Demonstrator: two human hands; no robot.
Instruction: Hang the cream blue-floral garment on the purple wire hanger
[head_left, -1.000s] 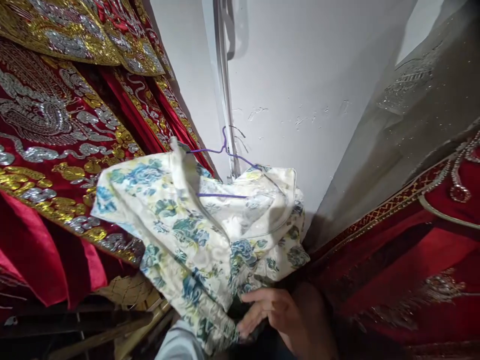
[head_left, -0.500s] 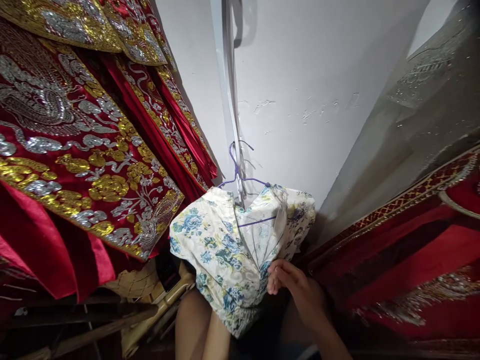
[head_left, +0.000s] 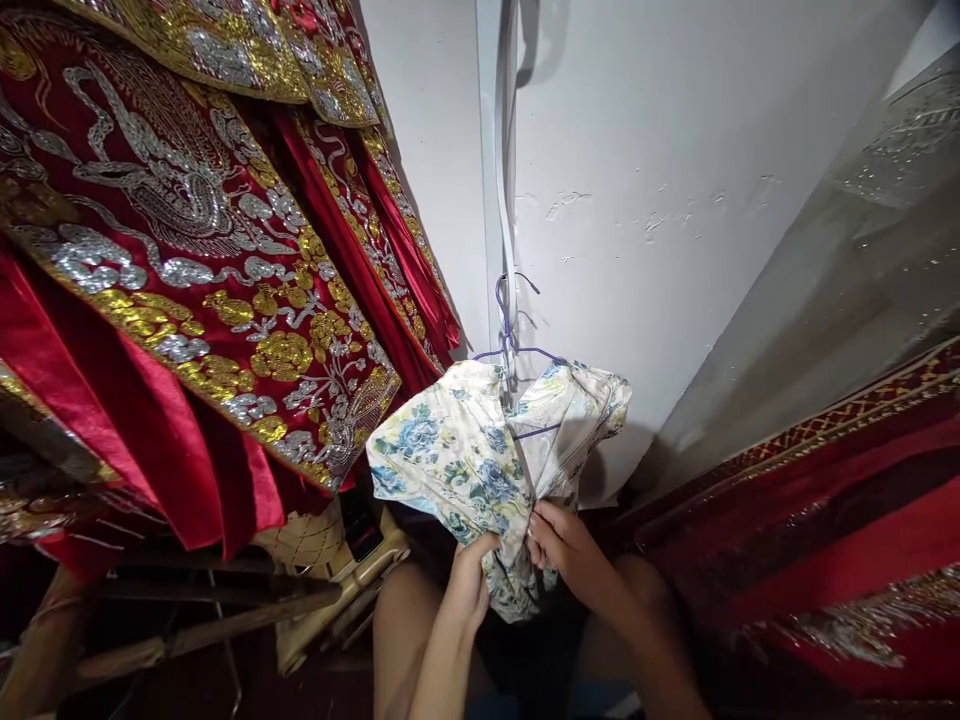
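A white blouse with blue and yellow flowers (head_left: 450, 450) hangs in front of me on a purple wire hanger (head_left: 508, 335), its front open at the neck. My left hand (head_left: 474, 568) grips the blouse at its lower left side, with the fingertips partly hidden in the cloth. At the bottom of the neck opening, my right hand (head_left: 553, 538) pinches the front edge of the fabric. Below both hands the cloth hangs bunched.
Red garments with gold and silver embroidery (head_left: 285, 355) hang at left. A bamboo seat (head_left: 367, 570) with a dark phone-like object (head_left: 364, 530) stands below them. The white wall (head_left: 630, 190) is behind the hanger; more red cloth (head_left: 840, 530) lies at right.
My left hand, hidden behind the blouse before, now shows at its left side, gripping it. The blouse's lower part is gathered up. My right hand has closed on the front edge.
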